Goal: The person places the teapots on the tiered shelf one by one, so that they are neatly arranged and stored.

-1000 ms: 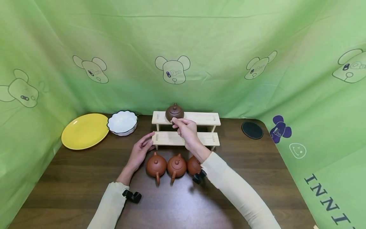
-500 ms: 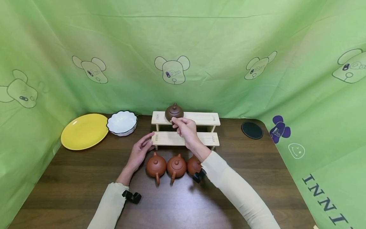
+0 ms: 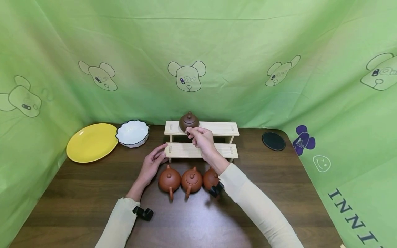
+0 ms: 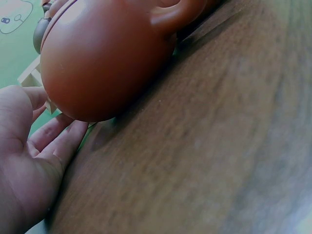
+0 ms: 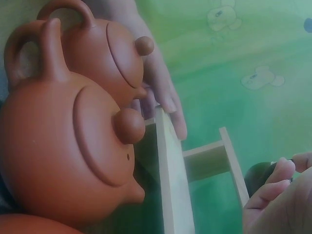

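A dark brown teapot [image 3: 189, 121] sits on the upper plank of a two-tier wooden stand [image 3: 221, 128]. My right hand [image 3: 203, 141] pinches its handle between thumb and bent fingers. In the right wrist view, the dark pot is mostly hidden by those fingertips [image 5: 282, 170]. My left hand [image 3: 152, 163] rests at the left end of the lower plank, its fingers fairly straight against the wood. Close in front of the stand are three reddish-brown teapots: a left one [image 3: 169, 178], a middle one [image 3: 191, 179], and a right one [image 3: 210, 179] partly covered by my right wrist.
A yellow plate [image 3: 91, 143] and a white scalloped bowl [image 3: 132, 132] stand at the back left of the dark wood table [image 3: 77, 206]. Toward the back right lies a black round coaster [image 3: 273, 141]. A green printed curtain [image 3: 235, 69] closes off the back and both sides.
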Tool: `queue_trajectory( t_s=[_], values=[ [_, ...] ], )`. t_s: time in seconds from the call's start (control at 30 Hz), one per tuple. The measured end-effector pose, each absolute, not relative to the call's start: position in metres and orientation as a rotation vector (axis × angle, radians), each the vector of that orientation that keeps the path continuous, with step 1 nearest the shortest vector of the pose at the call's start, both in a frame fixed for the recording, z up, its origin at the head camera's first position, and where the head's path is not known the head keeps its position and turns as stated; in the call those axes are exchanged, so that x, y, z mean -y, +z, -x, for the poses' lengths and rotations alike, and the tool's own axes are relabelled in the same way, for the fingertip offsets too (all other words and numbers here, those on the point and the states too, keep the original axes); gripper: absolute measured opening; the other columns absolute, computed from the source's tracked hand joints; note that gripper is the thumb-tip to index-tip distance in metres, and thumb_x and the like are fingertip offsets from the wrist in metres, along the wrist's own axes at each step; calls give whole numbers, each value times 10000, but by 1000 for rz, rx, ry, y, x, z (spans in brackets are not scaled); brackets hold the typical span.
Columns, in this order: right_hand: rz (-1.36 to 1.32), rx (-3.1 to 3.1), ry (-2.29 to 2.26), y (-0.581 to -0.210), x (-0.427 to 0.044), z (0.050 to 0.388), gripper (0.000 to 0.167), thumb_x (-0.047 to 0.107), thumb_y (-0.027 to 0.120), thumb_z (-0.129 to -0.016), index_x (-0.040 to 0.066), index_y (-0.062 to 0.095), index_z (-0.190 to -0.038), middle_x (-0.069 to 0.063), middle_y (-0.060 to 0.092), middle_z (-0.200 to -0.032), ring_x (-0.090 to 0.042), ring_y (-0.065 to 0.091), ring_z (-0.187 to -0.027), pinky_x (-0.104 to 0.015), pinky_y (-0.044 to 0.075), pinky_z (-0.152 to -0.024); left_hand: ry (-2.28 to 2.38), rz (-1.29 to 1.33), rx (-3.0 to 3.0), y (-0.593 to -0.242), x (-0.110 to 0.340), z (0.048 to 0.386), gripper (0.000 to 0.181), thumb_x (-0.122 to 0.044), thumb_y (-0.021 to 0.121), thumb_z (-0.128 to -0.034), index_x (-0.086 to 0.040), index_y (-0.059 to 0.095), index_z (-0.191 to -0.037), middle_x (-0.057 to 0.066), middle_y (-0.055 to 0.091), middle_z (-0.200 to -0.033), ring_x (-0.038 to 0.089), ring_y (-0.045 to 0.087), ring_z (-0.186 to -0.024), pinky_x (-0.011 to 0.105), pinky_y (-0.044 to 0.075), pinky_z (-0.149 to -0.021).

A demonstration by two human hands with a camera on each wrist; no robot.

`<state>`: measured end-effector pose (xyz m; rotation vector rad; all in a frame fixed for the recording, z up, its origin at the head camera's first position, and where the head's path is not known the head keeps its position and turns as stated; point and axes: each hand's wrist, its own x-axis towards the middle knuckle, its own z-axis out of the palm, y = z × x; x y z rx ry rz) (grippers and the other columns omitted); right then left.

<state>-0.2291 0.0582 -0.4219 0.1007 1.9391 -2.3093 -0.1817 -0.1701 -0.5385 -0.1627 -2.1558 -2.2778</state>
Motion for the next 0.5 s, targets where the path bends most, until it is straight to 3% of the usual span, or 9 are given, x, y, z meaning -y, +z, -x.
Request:
queue_trajectory(
  t_s=[0.13,0.4,0.5],
  values=[
    [-100,-1931,-2309,-423,-59,229,158,181,769,-1037,61,833,-957,67,657,-695,-35,480,-535,-135,332,-465,-2279,164,2153,-539,170,182,455,-82,581,-1167,12,544,-1611,235,543,-1635,-10,673,-1241,238,618,-1056],
    [-91,-1923,-2288,-422,-62,227,236,220,784,-1042,-9,823,-1084,56,674,-730,-43,515,-541,-131,355,-449,-2264,205,2135,-539,170,180,455,-78,584,-1165,46,538,-1600,286,529,-1628,5,681,-1239,257,624,-1056],
    [-99,-1920,-2284,-422,-64,227,215,222,793,-1040,12,821,-1071,44,695,-757,-50,539,-549,-133,379,-455,-2264,201,2140,-539,170,180,455,-79,587,-1163,36,542,-1602,268,535,-1630,4,679,-1236,259,624,-1058]
  ],
)
